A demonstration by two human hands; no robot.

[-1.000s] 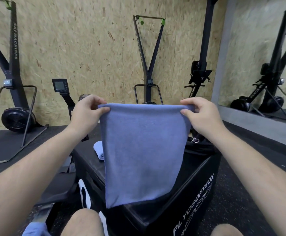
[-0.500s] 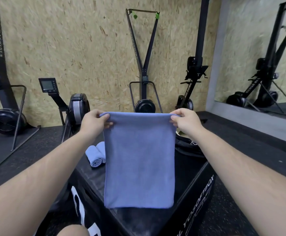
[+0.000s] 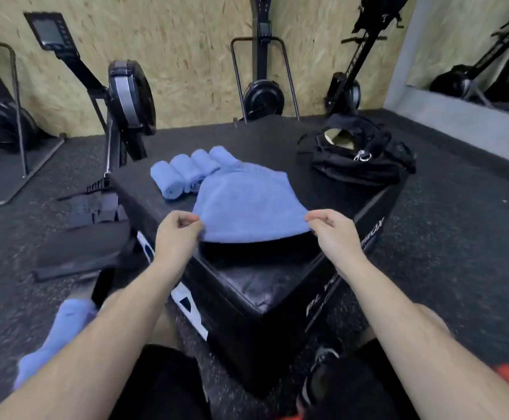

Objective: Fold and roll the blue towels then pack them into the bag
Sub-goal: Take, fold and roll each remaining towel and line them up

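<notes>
Chipboard wall (image 3: 186, 40) across the back and dark rubber floor (image 3: 459, 237) all around, with a rowing machine (image 3: 130, 95) standing at the left. A ski trainer's flywheel (image 3: 262, 97) sits against the wall behind.

Centre stage is the black plyo box (image 3: 259, 286), set corner-on to the person. On its far right corner sits the black bag (image 3: 368, 168), mouth open at the top and well apart from the hands.

Now the blue towel (image 3: 247, 204), folded. Its far part lies on the box top while its near edge is lifted clear of the surface, with a dark shadow under it. Its far left corner runs up against a row of four rolled towels (image 3: 186, 171), which lie side by side on the left of the box top. Whether it overlaps the rightmost roll is hard to tell.

Down at the lower left, beside the left forearm, is a heap of loose blue towels (image 3: 62, 328), blurred and partly hidden.

And the grip: the left hand (image 3: 176, 234) pinches the towel's near left corner between thumb and curled fingers. The right hand (image 3: 333, 231) pinches the near right corner the same way. Both hands are level, with the edge stretched between them.
</notes>
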